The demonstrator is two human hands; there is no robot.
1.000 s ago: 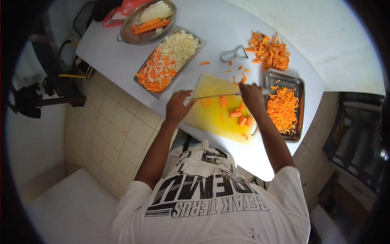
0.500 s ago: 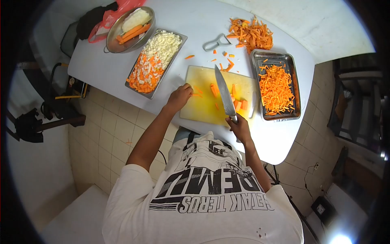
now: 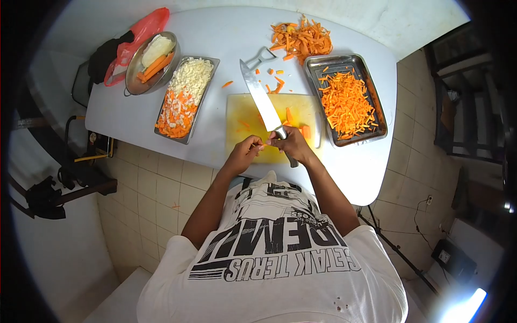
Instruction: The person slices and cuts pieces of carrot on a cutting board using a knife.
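My right hand point(image 3: 295, 146) is closed on the handle of a large kitchen knife point(image 3: 259, 96), whose blade points up and to the left above the cutting board point(image 3: 234, 107). Close beside it, my left hand point(image 3: 245, 154) has its fingers pinched on a small piece of carrot point(image 3: 263, 145); the fingertips of both hands nearly meet there. On the yellow-stained board lie a few cut carrot pieces point(image 3: 290, 114), partly hidden by the knife and my right hand.
Right of the board stands a metal tray of carrot sticks point(image 3: 347, 105). To the left are a tray of chopped white and orange vegetables point(image 3: 186, 97) and a metal bowl point(image 3: 132, 81) with whole carrots. Behind lie a peeler point(image 3: 259, 57) and carrot peelings point(image 3: 304, 37).
My left hand has moved right, from the board's left edge to beside my right hand, and pinches a carrot piece. The knife hand has come nearer to it. The view has shifted slightly.
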